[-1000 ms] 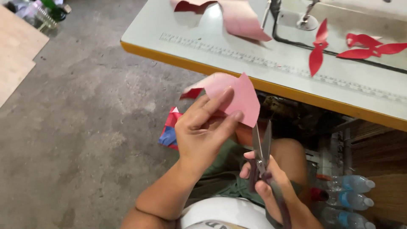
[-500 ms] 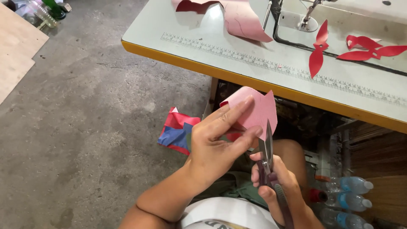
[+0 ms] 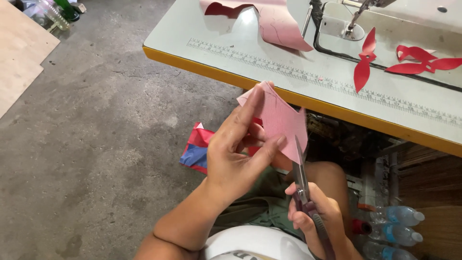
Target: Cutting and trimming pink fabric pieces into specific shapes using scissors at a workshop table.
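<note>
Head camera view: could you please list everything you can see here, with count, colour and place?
pink piece: one, pink, held in front of the table edge
scissors: one pair, metal blades, at the pink piece's lower edge
table: one, pale top with yellow edge, upper right
sewing machine: one, pale, on the table
red cutouts: several, red, on the table
pink sheet: one, pink, on the table
cloth: one, red and blue, on the floor
bottles: about three, clear, lower right
left hand: holds the pink piece
right hand: holds the scissors

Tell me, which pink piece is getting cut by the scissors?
The small pink piece held up in the left hand, with the scissors in the right hand at its lower edge. The bigger pink piece just lies on the table, untouched.
</note>
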